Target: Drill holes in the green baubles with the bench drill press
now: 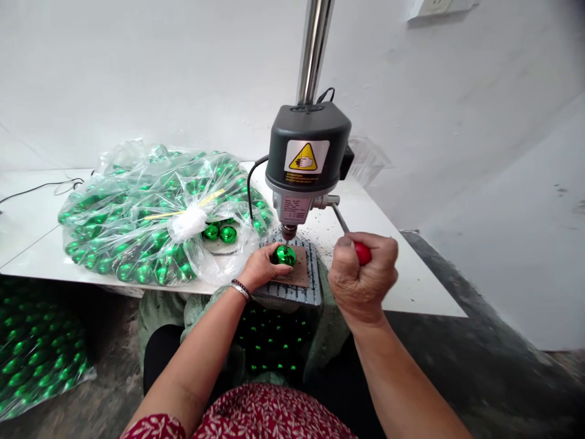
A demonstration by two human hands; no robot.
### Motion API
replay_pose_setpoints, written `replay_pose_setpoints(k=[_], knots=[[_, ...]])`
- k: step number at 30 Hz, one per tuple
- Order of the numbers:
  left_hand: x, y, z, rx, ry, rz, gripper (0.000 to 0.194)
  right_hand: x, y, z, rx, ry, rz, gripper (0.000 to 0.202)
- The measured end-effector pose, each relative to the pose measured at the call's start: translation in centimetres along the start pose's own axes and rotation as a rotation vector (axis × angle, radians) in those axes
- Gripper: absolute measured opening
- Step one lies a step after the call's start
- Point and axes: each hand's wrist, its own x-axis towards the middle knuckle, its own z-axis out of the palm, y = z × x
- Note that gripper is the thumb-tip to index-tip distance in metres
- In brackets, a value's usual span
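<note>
A shiny green ball (286, 256) rests on a brown board (299, 275) over the drill press base (314, 286). My left hand (265, 266) grips the ball from its left side, thumb in front and fingers behind. Directly above, the bit of the dark grey drill press (311, 131) reaches the top of the ball; whether it has entered cannot be made out. My right hand (363, 274) is wrapped round the red knob (362, 253) of the press's metal lever (340, 217).
On the white table (425, 286), a large clear bag (137, 213) of green balls lies to the left, with two balls (228, 234) at its opening. Another bag (36, 347) stands on the floor, lower left. More green balls (274, 341) show below the press.
</note>
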Motion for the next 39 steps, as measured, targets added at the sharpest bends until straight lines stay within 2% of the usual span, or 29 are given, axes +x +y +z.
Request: replay_pose_setpoints(k=[4,7,9,11,14,16,18,21,23,24,27,31,34,36,39], knots=[[-0.1,0.3,0.0,-0.016,-0.003,-0.014,0.056,3.8,-1.3,0.7,0.066,0.002,0.044,0.018],[-0.8,0.6,-0.3,-0.041,0.006,0.007,0.058,7.5,-2.4,1.4,0.096,-0.092,0.126,0.019],[-2.0,0.8,-1.0,-0.038,0.004,0.018,0.058,9.0,-2.9,1.7,0.079,-0.128,0.185,0.020],[-3.6,1.2,-2.2,-0.004,-0.061,0.023,0.057,9.5,-3.0,1.8,0.058,-0.137,0.233,0.022],[-6.0,1.8,-4.6,0.103,-0.227,-0.001,0.061,9.2,-2.9,1.9,0.030,-0.123,0.265,0.024],[-7.0,2.0,-6.3,0.171,-0.265,-0.043,0.067,8.8,-2.8,1.9,0.032,-0.120,0.261,0.021],[-6.8,1.9,-7.7,0.227,-0.157,-0.080,0.063,8.5,-2.7,1.9,0.052,-0.129,0.241,0.017],[-4.4,0.6,-9.2,0.372,0.192,-0.166,0.045,8.3,-2.7,1.9,0.061,-0.125,0.230,0.015],[-1.9,-0.6,-10.0,0.518,0.366,-0.250,0.043,8.3,-2.8,1.8,0.058,-0.124,0.243,0.015],[-0.7,-1.3,-10.3,0.565,0.386,-0.271,0.045,8.4,-2.8,1.8,0.059,-0.128,0.253,0.016],[2.4,-3.1,-10.8,0.583,0.343,-0.356,0.052,8.4,-2.8,1.7,0.075,-0.144,0.277,0.018],[4.3,-4.1,-10.2,0.562,0.276,-0.442,0.057,8.4,-2.9,1.6,0.087,-0.148,0.272,0.018],[4.3,-4.0,-9.4,0.535,0.238,-0.445,0.054,8.3,-2.9,1.6,0.108,-0.152,0.263,0.018],[3.3,-3.4,-9.2,0.517,0.231,-0.435,0.055,8.3,-3.0,1.6,0.127,-0.155,0.264,0.018],[0.5,-1.8,-9.8,0.402,0.351,-0.365,0.054,8.3,-3.0,1.5,0.138,-0.168,0.270,0.018]])
